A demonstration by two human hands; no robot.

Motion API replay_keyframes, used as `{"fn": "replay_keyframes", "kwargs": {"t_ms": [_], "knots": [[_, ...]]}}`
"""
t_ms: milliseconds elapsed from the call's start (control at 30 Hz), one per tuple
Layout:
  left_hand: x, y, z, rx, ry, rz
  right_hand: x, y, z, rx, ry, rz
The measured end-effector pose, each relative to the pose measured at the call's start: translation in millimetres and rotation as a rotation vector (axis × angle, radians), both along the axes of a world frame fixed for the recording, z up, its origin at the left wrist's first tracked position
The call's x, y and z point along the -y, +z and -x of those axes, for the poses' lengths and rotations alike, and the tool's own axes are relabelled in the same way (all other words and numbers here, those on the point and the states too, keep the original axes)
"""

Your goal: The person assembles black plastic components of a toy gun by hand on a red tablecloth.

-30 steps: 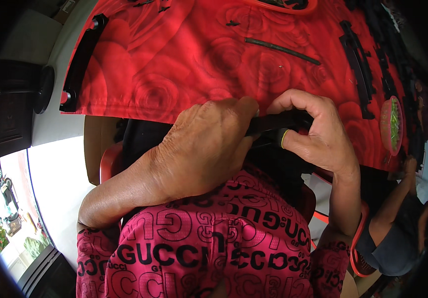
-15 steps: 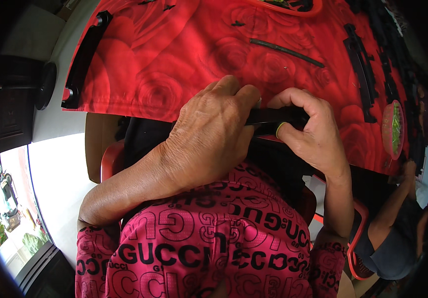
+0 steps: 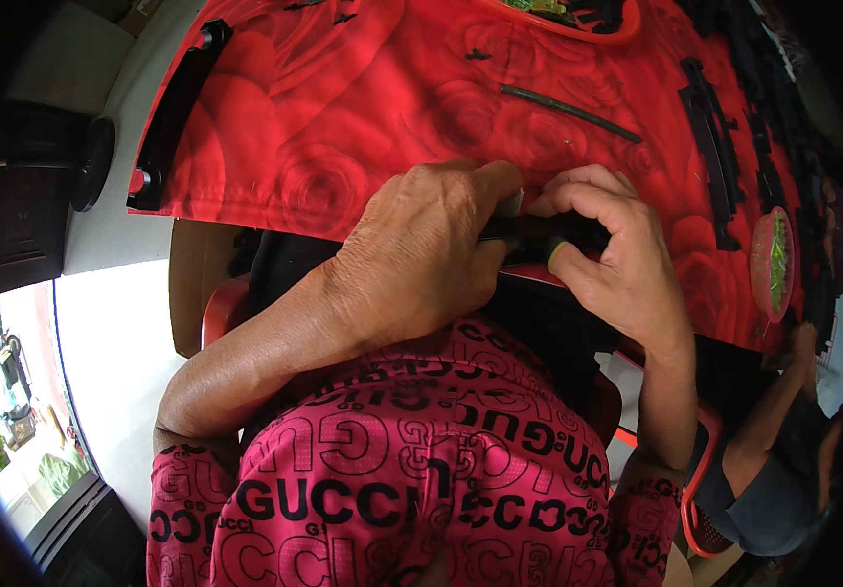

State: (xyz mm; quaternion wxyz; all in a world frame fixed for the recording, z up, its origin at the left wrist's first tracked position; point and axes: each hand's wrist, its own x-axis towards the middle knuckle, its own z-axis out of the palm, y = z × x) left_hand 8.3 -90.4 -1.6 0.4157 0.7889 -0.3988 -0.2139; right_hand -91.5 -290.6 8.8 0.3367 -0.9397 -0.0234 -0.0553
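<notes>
At the table's near edge, both hands grip one black plastic part (image 3: 531, 229). My left hand (image 3: 421, 245) is closed around its left end, back of the hand upward, and hides most of that end. On the right end, my right hand (image 3: 609, 245) pinches with curled fingers and thumb; a yellowish-green band (image 3: 555, 256) sits at the thumb. A small pale piece (image 3: 510, 203) shows by the left fingers; what it is I cannot make out. The part's full shape is hidden by the fingers.
A red rose-print cloth covers the table (image 3: 343, 127). On it lie a long black strip (image 3: 179, 117) at left, a dark rod (image 3: 570, 112), black plastic parts (image 3: 710, 152), a pink basket (image 3: 772, 264) with green pieces, and a red tray (image 3: 578, 34). A co-worker's arm (image 3: 778, 401) shows at right.
My right fingers have shifted slightly on the black part, and a pale piece shows more by my left fingers. The whole view has tilted slightly; the grip of both hands stays.
</notes>
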Motion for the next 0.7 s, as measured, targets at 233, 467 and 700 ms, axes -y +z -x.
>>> {"fn": "replay_keyframes", "kwargs": {"t_ms": [233, 467, 700], "knots": [[2, 1, 0, 0.14, 0.033, -0.012, 38, 9, -32, 0.183, -0.116, 0.181], [1, -3, 1, 0.134, 0.06, 0.002, 45, -10, -61, 0.189, -0.028, 0.47], [3, -6, -2, 0.145, 0.06, -0.005, 45, -5, -69, 0.202, 0.098, 0.621]]}}
